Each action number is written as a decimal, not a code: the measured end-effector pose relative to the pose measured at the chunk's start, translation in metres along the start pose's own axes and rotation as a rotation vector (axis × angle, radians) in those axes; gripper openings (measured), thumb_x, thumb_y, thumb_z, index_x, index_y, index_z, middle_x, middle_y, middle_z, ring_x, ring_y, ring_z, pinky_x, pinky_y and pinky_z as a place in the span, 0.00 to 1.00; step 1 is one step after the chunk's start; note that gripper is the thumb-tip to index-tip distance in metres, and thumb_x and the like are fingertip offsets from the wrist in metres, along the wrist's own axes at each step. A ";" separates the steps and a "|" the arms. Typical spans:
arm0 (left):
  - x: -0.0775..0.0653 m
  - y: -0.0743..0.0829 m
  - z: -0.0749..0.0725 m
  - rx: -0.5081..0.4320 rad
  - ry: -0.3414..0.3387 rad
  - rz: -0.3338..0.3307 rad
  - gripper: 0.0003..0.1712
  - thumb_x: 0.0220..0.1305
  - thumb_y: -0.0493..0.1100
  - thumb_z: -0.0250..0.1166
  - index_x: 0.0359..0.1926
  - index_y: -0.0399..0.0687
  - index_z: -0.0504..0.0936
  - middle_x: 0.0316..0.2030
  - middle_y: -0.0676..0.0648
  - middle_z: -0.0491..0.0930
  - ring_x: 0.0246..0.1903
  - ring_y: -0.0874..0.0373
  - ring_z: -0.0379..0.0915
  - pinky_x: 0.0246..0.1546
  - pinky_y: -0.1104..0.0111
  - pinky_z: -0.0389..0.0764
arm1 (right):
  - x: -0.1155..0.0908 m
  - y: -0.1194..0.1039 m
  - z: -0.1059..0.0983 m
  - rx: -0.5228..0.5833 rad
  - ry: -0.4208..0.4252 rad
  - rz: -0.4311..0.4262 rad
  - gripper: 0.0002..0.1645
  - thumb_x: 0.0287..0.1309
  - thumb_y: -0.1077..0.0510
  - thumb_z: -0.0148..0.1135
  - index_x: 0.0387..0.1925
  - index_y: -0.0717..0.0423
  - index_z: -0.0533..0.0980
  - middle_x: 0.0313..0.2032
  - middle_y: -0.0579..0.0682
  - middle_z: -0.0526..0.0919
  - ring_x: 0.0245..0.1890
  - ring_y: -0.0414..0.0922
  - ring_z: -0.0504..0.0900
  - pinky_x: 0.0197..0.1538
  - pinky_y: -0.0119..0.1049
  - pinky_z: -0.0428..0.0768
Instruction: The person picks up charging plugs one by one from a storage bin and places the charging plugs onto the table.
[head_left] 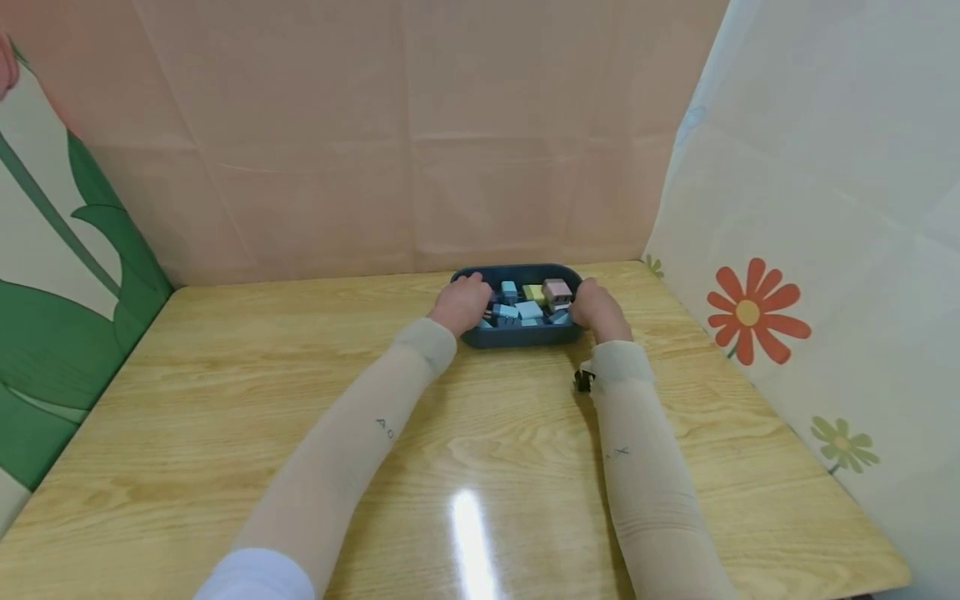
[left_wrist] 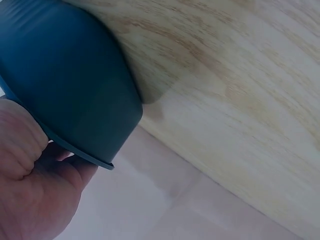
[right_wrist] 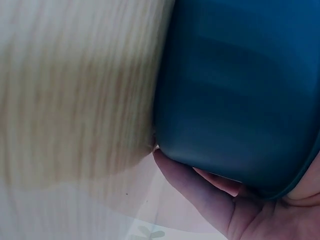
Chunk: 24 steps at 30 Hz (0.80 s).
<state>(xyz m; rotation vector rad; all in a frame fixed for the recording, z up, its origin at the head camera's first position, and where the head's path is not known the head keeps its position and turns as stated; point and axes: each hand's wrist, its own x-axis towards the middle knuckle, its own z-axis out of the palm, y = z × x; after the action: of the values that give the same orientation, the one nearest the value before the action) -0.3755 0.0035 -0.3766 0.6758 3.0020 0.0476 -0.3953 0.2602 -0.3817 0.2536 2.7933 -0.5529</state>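
Observation:
A dark blue oblong bin (head_left: 521,337) stands at the far side of the table. Inside lie several small light blue, yellow and pink boxy pieces (head_left: 557,291) that look like charger plugs. My left hand (head_left: 461,304) grips the bin's left end, its fingers hooked over the rim. At the opposite end, my right hand (head_left: 598,310) holds the rim. In the left wrist view, the bin's outer wall (left_wrist: 70,80) rises beside the left hand (left_wrist: 35,195). From the right wrist, one digit of the right hand (right_wrist: 255,215) reaches along the wall towards the bin's base.
The wooden table (head_left: 300,333) meets a pinkish backdrop (head_left: 405,150) just behind the bin. A white panel with flower prints (head_left: 757,312) borders the right, and a green leaf-patterned panel (head_left: 67,350) borders the left. A small black piece (head_left: 583,381) sits by the right cuff.

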 end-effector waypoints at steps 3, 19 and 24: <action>-0.003 -0.001 0.000 -0.006 0.001 0.009 0.21 0.85 0.35 0.56 0.68 0.52 0.85 0.68 0.42 0.78 0.68 0.47 0.77 0.73 0.52 0.81 | -0.002 -0.001 -0.001 -0.011 -0.011 -0.001 0.34 0.81 0.61 0.49 0.77 0.77 0.54 0.68 0.74 0.73 0.58 0.60 0.77 0.69 0.58 0.81; -0.023 0.003 0.000 0.004 0.037 -0.011 0.17 0.80 0.33 0.62 0.62 0.47 0.87 0.64 0.43 0.82 0.63 0.50 0.81 0.71 0.55 0.83 | -0.017 -0.004 -0.004 -0.104 -0.085 -0.070 0.32 0.77 0.65 0.46 0.73 0.81 0.52 0.57 0.73 0.77 0.39 0.53 0.83 0.37 0.38 0.83; -0.027 0.005 0.000 -0.009 0.053 -0.013 0.16 0.80 0.33 0.62 0.62 0.46 0.88 0.64 0.42 0.82 0.62 0.49 0.82 0.70 0.55 0.84 | -0.020 -0.007 -0.006 -0.108 -0.108 -0.068 0.32 0.78 0.66 0.44 0.74 0.80 0.51 0.62 0.74 0.75 0.43 0.53 0.81 0.39 0.38 0.83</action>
<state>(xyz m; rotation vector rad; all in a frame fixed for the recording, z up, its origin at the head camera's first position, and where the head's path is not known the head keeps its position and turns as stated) -0.3494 -0.0035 -0.3753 0.6648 3.0548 0.0792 -0.3792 0.2541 -0.3684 0.1037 2.7236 -0.4158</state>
